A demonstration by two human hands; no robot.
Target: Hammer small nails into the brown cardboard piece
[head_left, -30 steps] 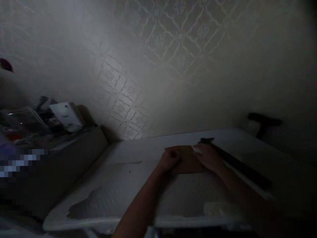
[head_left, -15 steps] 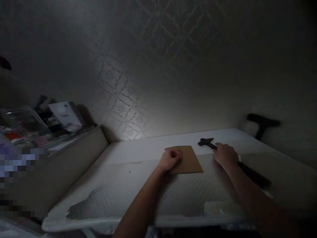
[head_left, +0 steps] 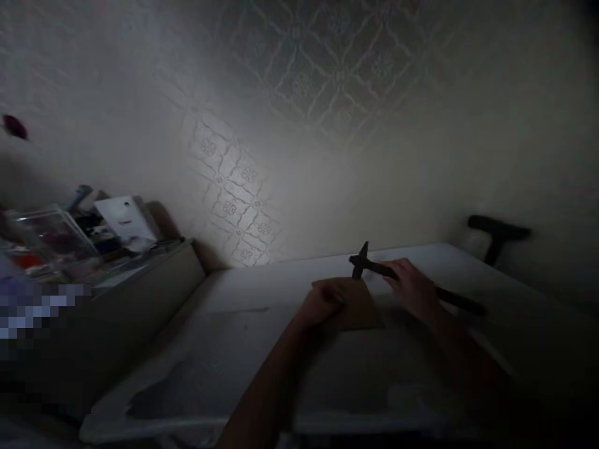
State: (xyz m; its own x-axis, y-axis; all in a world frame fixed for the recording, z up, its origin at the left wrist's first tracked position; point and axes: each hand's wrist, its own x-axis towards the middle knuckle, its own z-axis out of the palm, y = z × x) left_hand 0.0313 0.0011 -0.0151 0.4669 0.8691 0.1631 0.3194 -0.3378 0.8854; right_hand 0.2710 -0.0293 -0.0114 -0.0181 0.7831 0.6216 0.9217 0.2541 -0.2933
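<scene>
A brown rectangular board (head_left: 362, 312) lies on the white table (head_left: 253, 290). On its left part rests my left hand (head_left: 322, 302), fingers curled in a pinch; what they hold, if anything, is too small and dark to tell. My right hand (head_left: 414, 287) is wrapped round the handle of a dark hammer (head_left: 360, 262). The hammer's head is at the far edge of the board, to the right of and beyond my left hand, and its handle sticks out behind my right hand.
At the left, a cabinet (head_left: 154, 299) bears a white box (head_left: 126, 218), a clear plastic case (head_left: 53, 237) and clutter. A black T-shaped object (head_left: 498, 232) stands beyond the table's right edge. Patterned wall (head_left: 299, 156) rises behind the table.
My right hand has lifted the hammer and brought it left, so its head is now by the board's far edge. My left hand has hardly moved. The table looks darker.
</scene>
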